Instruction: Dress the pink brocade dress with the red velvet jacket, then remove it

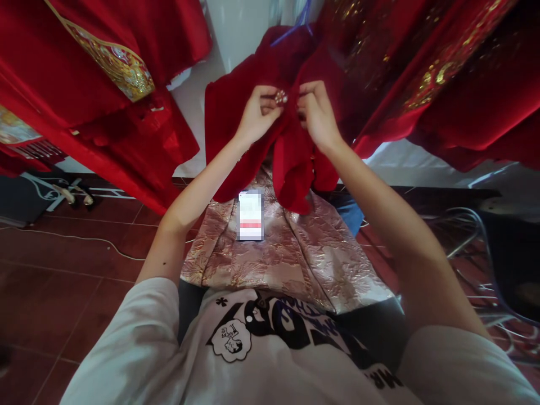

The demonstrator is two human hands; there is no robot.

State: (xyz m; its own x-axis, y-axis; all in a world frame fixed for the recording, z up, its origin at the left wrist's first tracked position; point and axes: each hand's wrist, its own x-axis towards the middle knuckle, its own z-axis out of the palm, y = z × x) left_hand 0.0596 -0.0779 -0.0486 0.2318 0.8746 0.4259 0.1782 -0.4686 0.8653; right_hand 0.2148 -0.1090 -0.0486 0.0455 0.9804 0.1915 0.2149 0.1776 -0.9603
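A red garment [236,112] hangs in front of me from a blue hanger [301,22]. My left hand [258,115] is closed on one front edge of it, fingers curled. Beside those fingertips sits a shiny, jewelled button [280,97]. Opposite, my right hand [317,115] is closed too, pinching the red cloth at the other front edge; its fingertips are partly hidden by the fabric. Below the garment, a pinkish-gold brocade cloth [261,261] lies over my lap. On it rests a phone [250,216] with a lit, blurred screen.
Red garments with gold embroidery hang at the left [126,67] and at the right [439,73]. A dark chair [510,253] with metal legs stands at right. Shoes [76,194] and a white cable [97,239] are by the left on the red tiled floor [54,292].
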